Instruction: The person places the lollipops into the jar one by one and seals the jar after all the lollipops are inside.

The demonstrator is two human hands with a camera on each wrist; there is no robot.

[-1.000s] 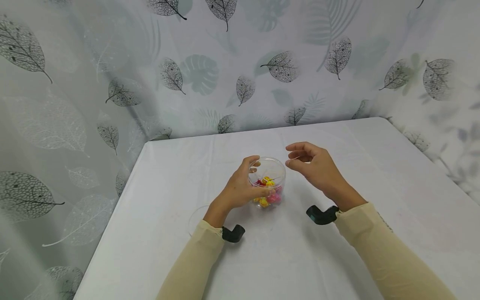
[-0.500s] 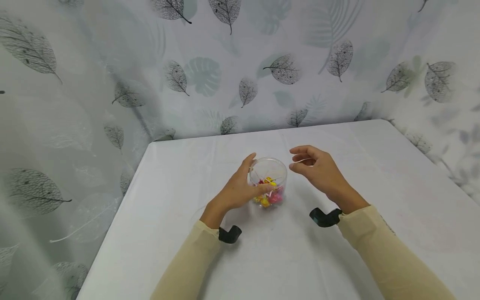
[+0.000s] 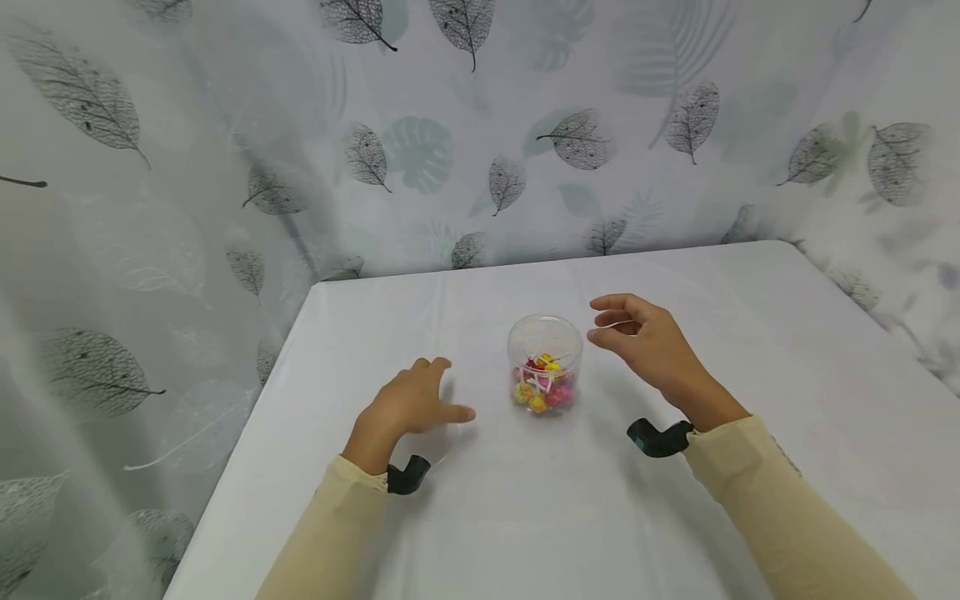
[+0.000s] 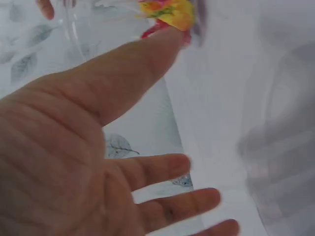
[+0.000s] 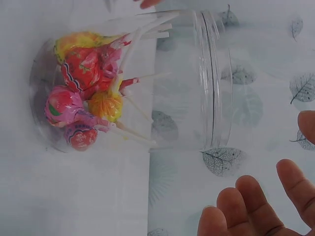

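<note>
A clear plastic jar (image 3: pixel 545 335), uncovered at the top, stands upright on the white table. Several lollipops (image 3: pixel 542 387) in yellow, red and pink wrappers lie in its lower part, and their white sticks show in the right wrist view. My left hand (image 3: pixel 408 407) is apart from the jar, to its left, fingers spread and holding nothing. Close under that hand lies a clear round lid (image 4: pixel 273 108), faint against the cloth and mostly hidden in the head view. Just right of the jar's rim hovers my right hand (image 3: pixel 637 337), its fingers loosely bent around nothing.
A white cloth covers the table (image 3: pixel 600 517). Behind it and along both sides hangs a leaf-patterned curtain (image 3: pixel 420 208). Each wrist carries a black camera mount (image 3: pixel 660 437).
My left hand has let go of the jar and moved left and nearer to me, over the lid. The jar stays standing. My right hand keeps its place beside the jar.
</note>
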